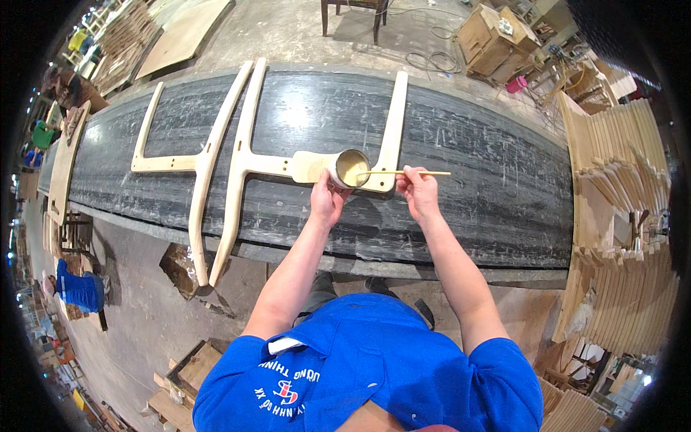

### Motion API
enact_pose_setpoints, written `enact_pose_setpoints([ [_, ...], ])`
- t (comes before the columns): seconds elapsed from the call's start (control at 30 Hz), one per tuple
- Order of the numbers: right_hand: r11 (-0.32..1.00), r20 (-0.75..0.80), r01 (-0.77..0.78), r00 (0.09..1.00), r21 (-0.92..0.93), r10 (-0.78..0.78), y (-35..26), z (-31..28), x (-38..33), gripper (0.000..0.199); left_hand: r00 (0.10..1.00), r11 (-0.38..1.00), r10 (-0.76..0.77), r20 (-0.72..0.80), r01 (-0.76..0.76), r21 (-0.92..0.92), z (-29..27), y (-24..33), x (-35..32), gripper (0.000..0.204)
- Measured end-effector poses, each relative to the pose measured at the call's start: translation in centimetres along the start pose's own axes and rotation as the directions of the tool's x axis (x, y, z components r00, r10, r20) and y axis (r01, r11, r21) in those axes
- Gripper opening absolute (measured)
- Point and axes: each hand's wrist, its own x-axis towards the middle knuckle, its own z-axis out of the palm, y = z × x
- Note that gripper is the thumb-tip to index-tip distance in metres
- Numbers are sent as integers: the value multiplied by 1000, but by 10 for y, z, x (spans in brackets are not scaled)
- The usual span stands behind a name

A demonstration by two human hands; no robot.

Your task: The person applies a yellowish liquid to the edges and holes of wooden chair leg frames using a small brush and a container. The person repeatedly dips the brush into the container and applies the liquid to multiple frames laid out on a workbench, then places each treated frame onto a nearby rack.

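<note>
My left hand (329, 200) is closed round a round can (342, 160), which is tilted so its open mouth shows pale yellowish stuff inside. Between the fingers of my right hand (418, 191) is a thin wooden stick (410, 173), its left end dipping into the can. Under and beside the can lies a pale wooden chair frame (243, 162), with a wide flat piece at its middle and an upright at its right. Left of it rests a second wooden frame (204, 164). Both lie on a dark, scratched tabletop (475, 194).
Stacks of curved wooden parts (626, 288) stand at the table's right end. A wooden cabinet (493, 43) and a pink bucket (516, 84) are on the floor beyond. At the left, a wooden board (70, 162) crosses the table's end, and a person in blue (79, 286) is nearby.
</note>
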Motion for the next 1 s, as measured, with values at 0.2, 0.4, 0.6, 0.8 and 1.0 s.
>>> enact_pose_setpoints([
  [0.2, 998, -135, -6, 991, 70, 16, 6, -17, 1, 19, 998, 998, -62, -12, 62, -23, 14, -21, 7, 38],
  [0.4, 849, 155, 351, 936, -396, -314, -32, -14, 9, 14, 994, 999, -48, -97, 46, -21, -22, -16, 9, 43],
  [0.6, 280, 423, 487, 868, -828, -259, -34, -5, 10, 16, 991, 998, 20, -135, -28, -55, -58, 4, -13, 43],
  [0.8, 168, 520, 566, 816, -807, -252, -19, -2, 21, 16, 974, 997, 64, -219, -69, -19, -75, 16, -30, 42],
  [1.0, 102, 568, 589, 804, -801, -177, -3, 0, 30, 16, 972, 996, 85, -218, -88, -4, -83, 18, -40, 41],
])
